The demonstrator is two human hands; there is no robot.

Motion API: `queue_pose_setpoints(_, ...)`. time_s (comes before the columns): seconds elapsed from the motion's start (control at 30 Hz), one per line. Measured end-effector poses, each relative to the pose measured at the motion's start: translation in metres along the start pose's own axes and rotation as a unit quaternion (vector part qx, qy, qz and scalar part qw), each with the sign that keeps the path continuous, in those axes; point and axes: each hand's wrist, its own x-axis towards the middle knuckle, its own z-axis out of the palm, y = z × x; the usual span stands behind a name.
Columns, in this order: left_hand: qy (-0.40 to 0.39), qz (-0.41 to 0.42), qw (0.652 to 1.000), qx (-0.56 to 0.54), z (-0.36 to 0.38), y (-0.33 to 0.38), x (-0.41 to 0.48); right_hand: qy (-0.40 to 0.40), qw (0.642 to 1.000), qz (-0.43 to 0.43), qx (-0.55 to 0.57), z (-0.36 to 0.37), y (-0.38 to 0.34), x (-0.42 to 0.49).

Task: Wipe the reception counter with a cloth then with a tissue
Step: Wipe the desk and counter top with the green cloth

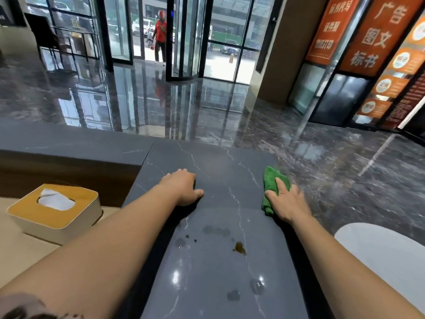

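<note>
Nearest us on the grey veined counter [218,272] we see clear droplets [256,285] toward its right edge, then a brown stain [239,248] mid-surface. Farther along, the left hand [184,189] rests palm down by the left edge, fingers loose, gripping nothing. The right hand [285,201] presses flat, fingers spread, on the green cloth [272,180] at the right edge. Off the left edge, on a lower desk [13,249], stands a tissue box [76,217] with a tissue [49,194] poking up. Beyond we find a glossy dark floor [207,111], glass doors [184,42], a person in red [160,31] outside, and orange banners [374,31] at right.
</note>
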Motion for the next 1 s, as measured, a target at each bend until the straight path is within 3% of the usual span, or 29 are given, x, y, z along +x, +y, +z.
queue_pose_setpoints(0.23,-0.015,0.020,0.999,0.040,0.000,0.005,-0.007,0.004,0.999,-0.032,-0.043,0.002,0.017,-0.049)
queue_pose_setpoints(0.47,-0.035,0.017,0.998,0.054,0.001,0.004,0.003,-0.002,0.996,-0.058,-0.065,0.000,0.006,0.007)
queue_pose_setpoints(0.7,-0.029,0.034,0.995,0.088,0.007,-0.002,0.010,0.001,0.998,-0.037,-0.043,0.008,-0.049,0.060)
queue_pose_setpoints(0.8,-0.021,0.054,0.997,-0.051,0.004,-0.011,0.004,-0.012,0.995,-0.088,-0.043,0.021,-0.092,0.041)
queue_pose_setpoints(0.9,0.040,0.027,0.962,-0.268,-0.004,-0.029,-0.011,-0.040,0.983,-0.172,-0.047,0.035,-0.132,0.007)
queue_pose_setpoints(1.0,0.064,0.005,0.961,-0.270,-0.008,-0.040,-0.029,-0.067,0.973,-0.216,-0.044,0.036,-0.135,-0.016)
